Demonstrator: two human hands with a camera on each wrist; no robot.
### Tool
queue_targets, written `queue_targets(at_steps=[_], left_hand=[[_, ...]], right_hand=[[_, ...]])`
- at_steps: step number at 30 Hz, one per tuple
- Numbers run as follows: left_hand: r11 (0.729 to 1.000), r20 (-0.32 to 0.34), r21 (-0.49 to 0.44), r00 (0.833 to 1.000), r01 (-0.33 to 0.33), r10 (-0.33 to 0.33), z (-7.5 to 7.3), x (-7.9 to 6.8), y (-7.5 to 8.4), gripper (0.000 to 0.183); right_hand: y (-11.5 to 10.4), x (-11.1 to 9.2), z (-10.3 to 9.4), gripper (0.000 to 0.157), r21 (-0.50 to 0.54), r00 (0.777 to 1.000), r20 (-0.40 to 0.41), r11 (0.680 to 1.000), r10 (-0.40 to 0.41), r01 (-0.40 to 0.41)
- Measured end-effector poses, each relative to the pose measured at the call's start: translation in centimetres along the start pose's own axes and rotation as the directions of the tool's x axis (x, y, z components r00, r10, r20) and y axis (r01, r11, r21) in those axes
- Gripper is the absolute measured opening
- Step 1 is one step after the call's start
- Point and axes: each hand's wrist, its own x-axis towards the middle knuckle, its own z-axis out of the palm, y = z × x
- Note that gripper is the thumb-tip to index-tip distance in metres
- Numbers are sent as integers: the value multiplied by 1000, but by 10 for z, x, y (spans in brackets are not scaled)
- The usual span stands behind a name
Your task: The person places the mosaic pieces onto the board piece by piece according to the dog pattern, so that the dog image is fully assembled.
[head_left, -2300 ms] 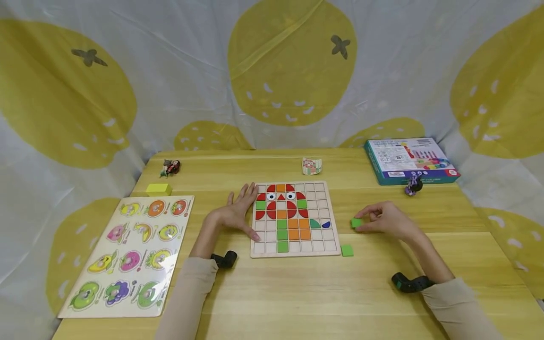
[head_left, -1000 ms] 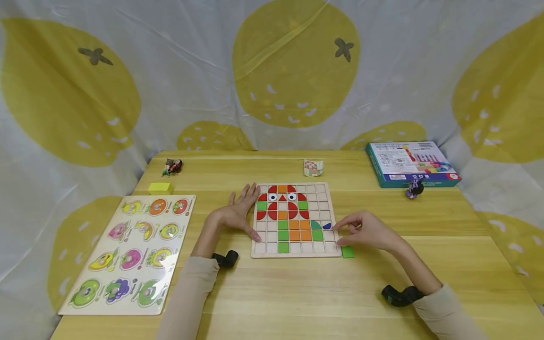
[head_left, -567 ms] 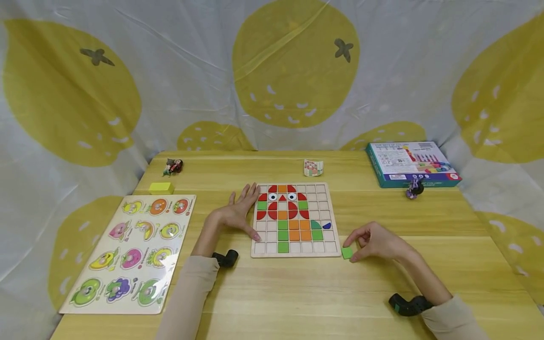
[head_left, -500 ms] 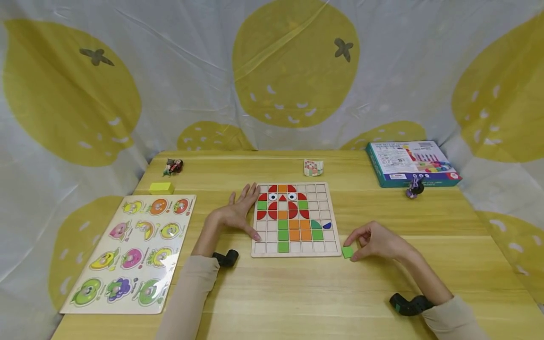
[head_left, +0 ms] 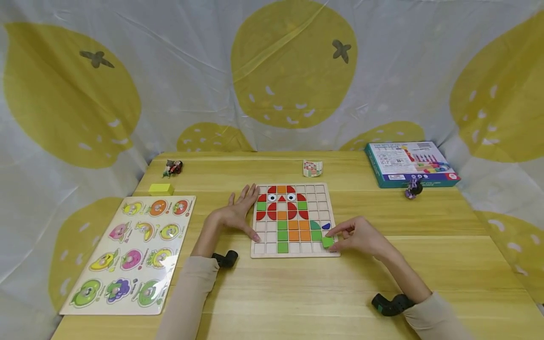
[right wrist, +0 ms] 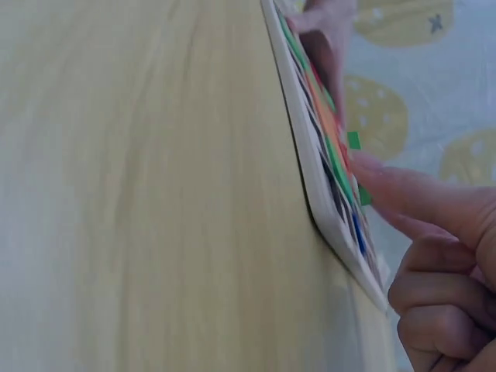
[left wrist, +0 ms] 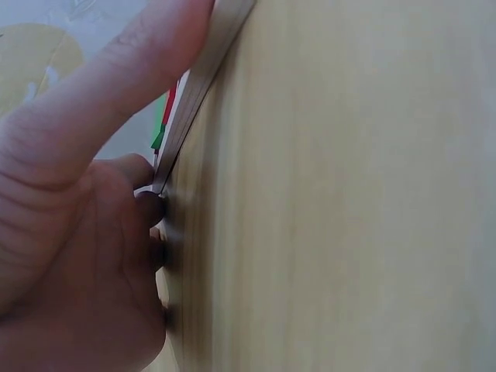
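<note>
A wooden grid board (head_left: 318, 189) lies mid-table, partly filled with red, orange and green pieces that make a bird-like figure with two eyes. My left hand (head_left: 233, 213) rests along its left side, fingers spread, thumb on the edge; the left wrist view shows the thumb against the board's rim. Between thumb and index finger, my right hand (head_left: 360, 237) pinches a green square tile (head_left: 327, 242), held tilted over the lower right cells. Just above that tile sit a blue half-round piece (head_left: 326, 226) and a teal quarter-round piece (head_left: 314, 225).
A fruit puzzle board (head_left: 127, 255) lies at the left, with a yellow block (head_left: 161, 189) and a small figurine (head_left: 173, 167) behind it. A patterned card (head_left: 312, 168) lies behind the grid board. A boxed set (head_left: 412, 163) and a purple figurine (head_left: 413, 188) stand back right.
One green tile was set into the board beside the orange squares. My right hand then picked up the other green tile from the table and carried it left over the board. The left hand stayed put.
</note>
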Motion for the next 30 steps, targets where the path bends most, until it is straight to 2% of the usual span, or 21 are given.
queue_targets(at_steps=[7,15,24,30], left_hand=[[1000,-2,-17,1000,-4,4,0,0,2,147],[1000,-7,-10,1000,-17,17,0,3,4,148],[1000,-8,-14,1000,-24,23,4,1,5,148],[999,-13,-2,999,-33,33,4,1,8,148]], right_hand=[[-11,7,18,27,-6,1000,-3,1000,-10,10],[-5,5,15,21,-30,1000,-9,1000,-8,8],[-2,-1,16,17,-51,997,10,995,-81,81],[0,-4,12,18,-89,990,58,987,-126,131]])
